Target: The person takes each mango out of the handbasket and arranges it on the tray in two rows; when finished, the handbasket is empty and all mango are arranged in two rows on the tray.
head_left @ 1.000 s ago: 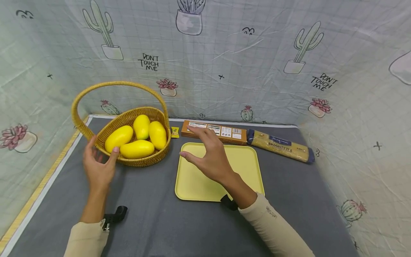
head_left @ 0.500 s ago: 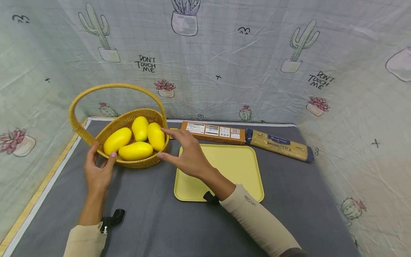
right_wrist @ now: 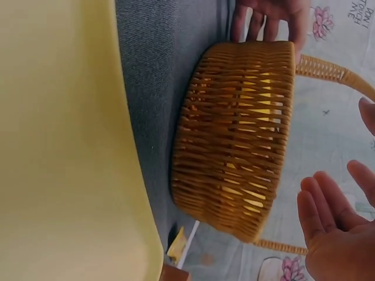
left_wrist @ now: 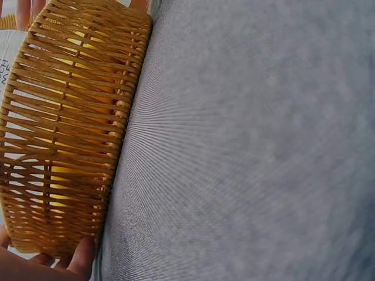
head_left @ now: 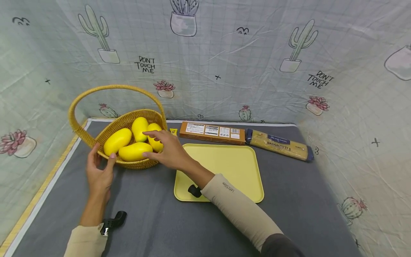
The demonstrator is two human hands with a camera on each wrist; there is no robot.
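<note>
A yellow wicker basket (head_left: 141,165) with a tall hoop handle stands at the left and holds several yellow mangoes (head_left: 117,141). At its left end, my left hand (head_left: 99,175) holds the side, thumb by the rim and fingers around the outer wall. My right hand (head_left: 168,150) hovers over the basket's right side, thumb and fingers apart with nothing between them. It partly covers the rightmost mango (head_left: 155,137) in the head view. From the right wrist view, the right hand's fingers (right_wrist: 328,205) are spread above the rim.
A pale yellow tray (head_left: 221,171) lies under my right forearm. Behind it are a brown box (head_left: 212,134) with white labels and a pack of spaghetti (head_left: 279,145). A small yellow packet (head_left: 173,131) sits by the basket. A cactus-print cloth hangs behind the grey table (head_left: 305,203).
My right hand has moved left from above the tray to above the mangoes, its fingers still apart. My left hand has stayed at the basket's left end. The view has shifted slightly.
</note>
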